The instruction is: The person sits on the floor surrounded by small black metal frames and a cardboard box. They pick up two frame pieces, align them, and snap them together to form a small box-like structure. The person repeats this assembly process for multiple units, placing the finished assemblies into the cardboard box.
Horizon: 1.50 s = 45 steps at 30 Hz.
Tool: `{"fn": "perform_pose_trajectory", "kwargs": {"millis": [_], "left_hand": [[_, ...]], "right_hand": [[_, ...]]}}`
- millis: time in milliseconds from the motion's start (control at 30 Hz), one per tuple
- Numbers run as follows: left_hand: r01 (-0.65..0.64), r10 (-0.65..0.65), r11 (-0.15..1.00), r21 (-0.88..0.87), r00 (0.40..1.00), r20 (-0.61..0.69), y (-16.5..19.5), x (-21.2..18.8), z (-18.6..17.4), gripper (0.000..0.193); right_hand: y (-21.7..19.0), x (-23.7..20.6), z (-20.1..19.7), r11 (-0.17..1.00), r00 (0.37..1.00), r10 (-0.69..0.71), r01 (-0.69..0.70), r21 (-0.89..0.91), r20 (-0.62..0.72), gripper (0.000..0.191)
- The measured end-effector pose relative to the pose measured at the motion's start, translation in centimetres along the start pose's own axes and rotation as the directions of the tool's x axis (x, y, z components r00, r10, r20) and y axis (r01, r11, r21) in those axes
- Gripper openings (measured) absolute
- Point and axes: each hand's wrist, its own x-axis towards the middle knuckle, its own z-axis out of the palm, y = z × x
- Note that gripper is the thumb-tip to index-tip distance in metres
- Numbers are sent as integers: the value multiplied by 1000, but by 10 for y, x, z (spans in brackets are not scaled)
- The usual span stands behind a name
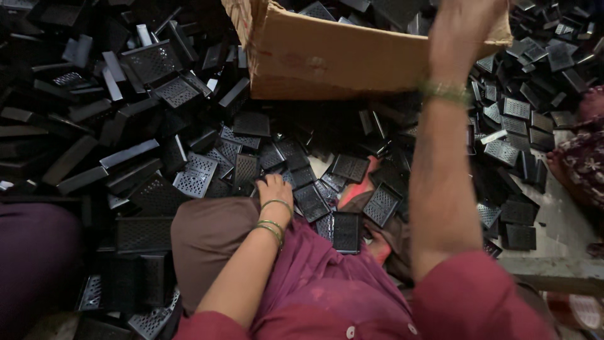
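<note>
Right hand (464,28) grips the box (352,60) rim; left hand (274,189) rests loosely on grilles (195,175). Box probably light, floppy card; best held at its rim.

A floor (560,220) is covered by a heap of black perforated plates (195,173), with a cardboard box (333,60) set among them at the top.

left hand (274,189) on black perforated plates (296,170) by the knee, right hand (462,28) gripping the cardboard box (333,60) rim
</note>
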Motion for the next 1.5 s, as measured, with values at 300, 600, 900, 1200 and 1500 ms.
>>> {"fn": "perform_pose_trajectory", "kwargs": {"millis": [300, 600, 900, 1200, 1500], "left_hand": [[36, -44, 992, -118, 997, -60, -11, 16, 6, 22], [-69, -52, -123, -990, 997, -63, -47, 19, -43, 27], [-333, 807, 397, -855, 571, 152, 30, -106, -57, 91], [-331, 496, 317, -889, 857, -142, -22, -133, -77, 89], [-77, -147, -809, -583, 986, 73, -68, -58, -67, 39]], "right_hand": [[54, -312, 59, 920, 730, 279, -16, -393, 624, 96], [60, -352, 63, 735, 367, 432, 385, -558, 824, 53], [53, -341, 55, 760, 454, 499, 180, -624, 739, 37], [74, -326, 65, 881, 692, 454, -443, -167, 561, 16], [-19, -310, 17, 698, 730, 153, -557, 451, 666, 18]]}}
